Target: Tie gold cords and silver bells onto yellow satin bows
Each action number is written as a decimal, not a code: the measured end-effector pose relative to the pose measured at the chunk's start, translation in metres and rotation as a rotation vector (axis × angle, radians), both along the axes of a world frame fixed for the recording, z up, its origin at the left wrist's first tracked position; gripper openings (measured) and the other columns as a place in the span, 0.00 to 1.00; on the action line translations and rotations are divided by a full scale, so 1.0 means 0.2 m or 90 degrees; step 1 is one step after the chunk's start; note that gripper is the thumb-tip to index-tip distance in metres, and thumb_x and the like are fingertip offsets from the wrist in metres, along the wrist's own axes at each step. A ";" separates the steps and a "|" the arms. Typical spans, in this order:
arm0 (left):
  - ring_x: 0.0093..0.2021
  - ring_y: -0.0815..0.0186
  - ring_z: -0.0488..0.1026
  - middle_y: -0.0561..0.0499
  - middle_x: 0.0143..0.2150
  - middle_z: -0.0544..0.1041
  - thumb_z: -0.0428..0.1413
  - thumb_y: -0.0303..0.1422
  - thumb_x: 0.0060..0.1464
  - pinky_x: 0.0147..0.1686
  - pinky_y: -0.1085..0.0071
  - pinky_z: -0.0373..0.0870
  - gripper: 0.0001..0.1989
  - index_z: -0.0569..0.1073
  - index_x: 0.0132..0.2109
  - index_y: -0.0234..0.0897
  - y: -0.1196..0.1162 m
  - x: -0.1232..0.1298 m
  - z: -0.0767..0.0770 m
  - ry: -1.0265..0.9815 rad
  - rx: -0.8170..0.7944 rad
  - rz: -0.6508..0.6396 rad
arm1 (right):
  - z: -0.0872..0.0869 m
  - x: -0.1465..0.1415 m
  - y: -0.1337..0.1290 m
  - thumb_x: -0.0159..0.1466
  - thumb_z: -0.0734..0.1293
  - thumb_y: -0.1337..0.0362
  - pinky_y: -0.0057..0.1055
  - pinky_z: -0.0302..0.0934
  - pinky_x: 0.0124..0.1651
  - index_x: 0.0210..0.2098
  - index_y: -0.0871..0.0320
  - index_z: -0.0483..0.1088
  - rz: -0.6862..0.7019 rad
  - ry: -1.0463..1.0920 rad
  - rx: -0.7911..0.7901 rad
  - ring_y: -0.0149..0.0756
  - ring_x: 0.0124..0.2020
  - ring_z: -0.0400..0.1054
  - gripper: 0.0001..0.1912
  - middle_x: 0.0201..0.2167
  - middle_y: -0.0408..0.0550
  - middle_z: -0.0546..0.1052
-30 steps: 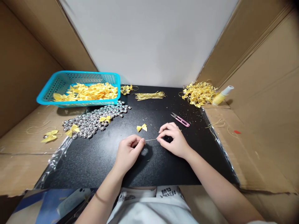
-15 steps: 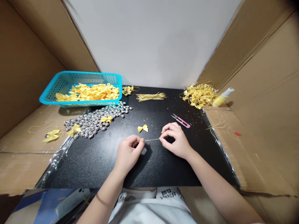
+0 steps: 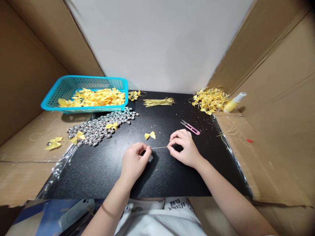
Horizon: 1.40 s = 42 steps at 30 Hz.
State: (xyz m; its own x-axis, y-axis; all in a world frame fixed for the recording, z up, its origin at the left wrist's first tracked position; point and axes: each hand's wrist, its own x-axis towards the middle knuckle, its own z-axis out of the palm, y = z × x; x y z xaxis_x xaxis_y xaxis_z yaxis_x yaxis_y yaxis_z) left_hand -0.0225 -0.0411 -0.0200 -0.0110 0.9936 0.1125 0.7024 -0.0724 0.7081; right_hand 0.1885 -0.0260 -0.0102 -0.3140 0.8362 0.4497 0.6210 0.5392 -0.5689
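Observation:
A thin pale cord (image 3: pixel 159 147) runs taut between my two hands above the black tabletop. My left hand (image 3: pixel 136 160) pinches one end between thumb and forefinger. The other end is pinched in the fingertips of my right hand (image 3: pixel 184 147), its fingers curled. Just beyond the cord lies a small yellow ribbon bow (image 3: pixel 150 135). Behind my right hand rest pink-handled thread snips (image 3: pixel 190 127), blades pointing up and left. A small clear or shiny bit (image 3: pixel 151 158) shows beside my left thumb; I cannot make out what it is.
At the back left, a blue basket (image 3: pixel 85 108) holds yellow bows. Silver beads (image 3: pixel 98 126) spread in front of it, with bows among them. Gold cords (image 3: pixel 158 102) lie at the back. A pile of corded bows (image 3: pixel 209 100) and a bottle (image 3: pixel 233 103) stand at the right.
Almost nothing differs. Both hands keep their pinch on the taut cord, and the whole view has shifted very slightly.

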 end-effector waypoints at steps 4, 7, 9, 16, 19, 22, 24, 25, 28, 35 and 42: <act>0.22 0.70 0.60 0.57 0.19 0.61 0.51 0.39 0.54 0.27 0.73 0.55 0.16 0.69 0.23 0.36 0.00 0.00 -0.01 -0.004 -0.006 0.005 | 0.00 0.00 0.00 0.58 0.68 0.68 0.40 0.53 0.46 0.25 0.55 0.72 -0.004 -0.009 0.003 0.39 0.40 0.65 0.06 0.33 0.45 0.75; 0.21 0.70 0.60 0.57 0.18 0.61 0.51 0.39 0.54 0.26 0.73 0.55 0.16 0.69 0.23 0.36 0.00 0.00 -0.01 -0.009 -0.008 0.013 | 0.01 0.00 0.00 0.58 0.68 0.69 0.40 0.53 0.45 0.25 0.55 0.72 -0.002 -0.014 0.011 0.39 0.40 0.65 0.06 0.32 0.45 0.75; 0.21 0.70 0.60 0.57 0.18 0.61 0.51 0.39 0.54 0.26 0.73 0.55 0.15 0.69 0.23 0.36 0.00 -0.01 -0.01 -0.012 -0.006 0.019 | 0.01 0.00 0.00 0.58 0.68 0.69 0.40 0.53 0.45 0.25 0.55 0.72 -0.002 -0.014 0.013 0.39 0.40 0.66 0.06 0.32 0.45 0.75; 0.22 0.70 0.61 0.57 0.19 0.63 0.52 0.38 0.55 0.27 0.72 0.55 0.15 0.69 0.23 0.36 0.00 -0.01 -0.02 -0.002 -0.002 0.021 | -0.01 0.01 0.00 0.59 0.69 0.68 0.40 0.53 0.46 0.25 0.54 0.72 0.000 -0.022 0.007 0.39 0.40 0.65 0.06 0.33 0.45 0.75; 0.22 0.69 0.61 0.56 0.19 0.62 0.52 0.37 0.56 0.26 0.71 0.56 0.15 0.68 0.23 0.37 0.00 -0.01 -0.02 0.012 -0.002 0.015 | -0.01 0.01 0.00 0.58 0.69 0.69 0.40 0.53 0.45 0.25 0.55 0.72 0.003 -0.020 0.005 0.39 0.40 0.65 0.06 0.33 0.44 0.75; 0.27 0.66 0.66 0.53 0.23 0.67 0.53 0.36 0.57 0.30 0.70 0.60 0.14 0.72 0.26 0.36 0.00 -0.01 -0.02 0.039 0.053 -0.009 | 0.00 0.00 0.00 0.58 0.69 0.69 0.40 0.53 0.45 0.25 0.55 0.72 0.011 -0.013 0.011 0.38 0.40 0.64 0.06 0.32 0.44 0.75; 0.35 0.62 0.69 0.48 0.32 0.72 0.54 0.35 0.57 0.37 0.67 0.64 0.10 0.77 0.34 0.35 0.00 0.00 -0.02 0.059 0.139 -0.014 | 0.01 -0.01 -0.01 0.59 0.68 0.69 0.40 0.53 0.45 0.25 0.55 0.72 0.023 -0.012 0.015 0.38 0.39 0.64 0.07 0.32 0.44 0.75; 0.38 0.60 0.69 0.46 0.38 0.74 0.55 0.35 0.57 0.40 0.65 0.65 0.10 0.78 0.39 0.35 0.00 0.00 -0.01 0.064 0.187 -0.017 | 0.01 -0.01 -0.01 0.59 0.68 0.69 0.40 0.53 0.45 0.25 0.55 0.72 0.032 -0.013 0.019 0.38 0.39 0.64 0.07 0.32 0.44 0.75; 0.44 0.59 0.69 0.43 0.47 0.75 0.56 0.33 0.58 0.45 0.63 0.65 0.12 0.77 0.48 0.36 -0.01 0.02 0.01 0.037 0.273 -0.117 | 0.02 -0.02 -0.02 0.60 0.67 0.69 0.40 0.53 0.45 0.26 0.55 0.72 0.059 -0.020 0.039 0.38 0.40 0.64 0.06 0.32 0.44 0.75; 0.36 0.65 0.71 0.51 0.32 0.79 0.56 0.33 0.60 0.42 0.66 0.65 0.10 0.76 0.31 0.38 -0.02 0.05 0.05 -0.145 0.095 -0.282 | 0.02 -0.03 -0.03 0.60 0.68 0.68 0.40 0.53 0.46 0.27 0.55 0.73 0.067 0.014 0.072 0.36 0.38 0.64 0.06 0.31 0.43 0.75; 0.30 0.67 0.69 0.50 0.28 0.74 0.59 0.41 0.55 0.33 0.71 0.66 0.14 0.78 0.27 0.36 -0.01 0.05 0.05 -0.411 -0.080 -0.221 | 0.01 -0.07 -0.05 0.60 0.68 0.67 0.40 0.54 0.47 0.26 0.54 0.73 0.031 0.030 0.069 0.37 0.38 0.65 0.06 0.30 0.43 0.75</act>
